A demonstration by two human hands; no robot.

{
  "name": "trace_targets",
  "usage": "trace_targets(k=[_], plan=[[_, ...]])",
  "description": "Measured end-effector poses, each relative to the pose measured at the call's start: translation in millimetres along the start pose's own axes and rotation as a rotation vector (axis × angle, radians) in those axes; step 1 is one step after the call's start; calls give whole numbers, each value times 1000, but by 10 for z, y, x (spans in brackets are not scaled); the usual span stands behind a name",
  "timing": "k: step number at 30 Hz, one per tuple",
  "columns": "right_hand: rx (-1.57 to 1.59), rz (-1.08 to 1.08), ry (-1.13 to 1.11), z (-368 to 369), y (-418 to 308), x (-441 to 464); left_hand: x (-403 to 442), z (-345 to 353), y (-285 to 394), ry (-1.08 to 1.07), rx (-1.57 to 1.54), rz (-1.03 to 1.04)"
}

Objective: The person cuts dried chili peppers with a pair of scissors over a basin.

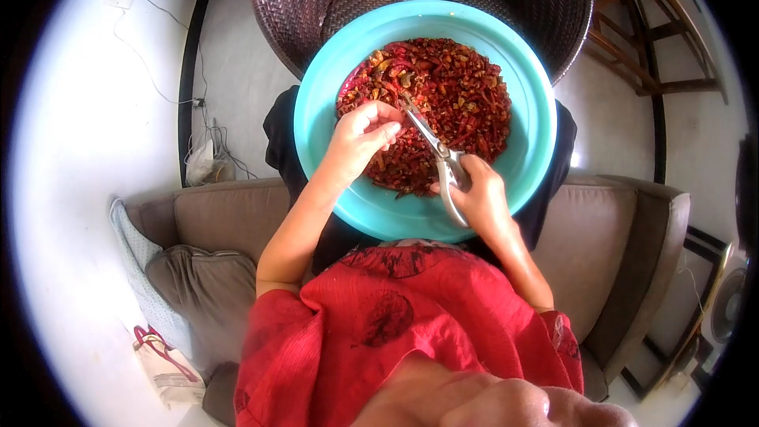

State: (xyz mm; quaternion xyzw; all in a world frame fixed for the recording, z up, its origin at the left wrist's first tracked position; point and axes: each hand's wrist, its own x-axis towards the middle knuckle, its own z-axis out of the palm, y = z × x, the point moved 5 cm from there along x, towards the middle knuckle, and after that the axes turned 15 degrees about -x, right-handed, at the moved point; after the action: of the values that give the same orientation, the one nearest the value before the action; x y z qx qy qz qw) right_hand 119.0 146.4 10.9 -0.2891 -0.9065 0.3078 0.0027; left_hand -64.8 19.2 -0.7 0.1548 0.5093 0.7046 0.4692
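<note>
A turquoise basin rests on my lap, with dried red chilies in it, many in small cut pieces and some still whole at the upper left. My right hand is closed around the grey handles of a pair of scissors. The blades point up and left over the chilies, close to my left fingertips. Thumb and fingers of my left hand are pinched together above the chilies. Whatever is between them is too small or hidden to make out.
A dark woven wicker chair stands right behind the basin, with red bits on its seat. I sit on a brown sofa. A wooden stool is at the upper right; cables hang and lie at the left.
</note>
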Motion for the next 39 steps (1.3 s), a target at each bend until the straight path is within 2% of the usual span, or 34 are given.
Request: trace_targets(k=[4, 6, 9, 15, 22, 24, 26, 33, 39], plan=[[13, 16, 14, 33, 17, -5, -22, 116, 61, 39, -81, -6], [19, 30, 9, 33, 13, -9, -6, 102, -17, -55, -19, -76], [22, 24, 5, 34, 8, -14, -5, 68, -54, -60, -30, -91], [134, 97, -98, 39, 37, -41, -8, 21, -43, 35, 0, -11], [-4, -44, -4, -31, -73, -36, 4, 55, -102, -18, -49, -22], [-28, -76, 39, -43, -85, -21, -5, 72, -106, -40, 41, -35], [-24, 6, -88, 11, -48, -5, -9, 68, -97, -25, 80, -25], [32, 64, -169, 43, -26, -23, -19, 26, -28, 95, 66, -12], [-15, -60, 38, -37, -72, -43, -8, 34, -48, 52, 31, 11]])
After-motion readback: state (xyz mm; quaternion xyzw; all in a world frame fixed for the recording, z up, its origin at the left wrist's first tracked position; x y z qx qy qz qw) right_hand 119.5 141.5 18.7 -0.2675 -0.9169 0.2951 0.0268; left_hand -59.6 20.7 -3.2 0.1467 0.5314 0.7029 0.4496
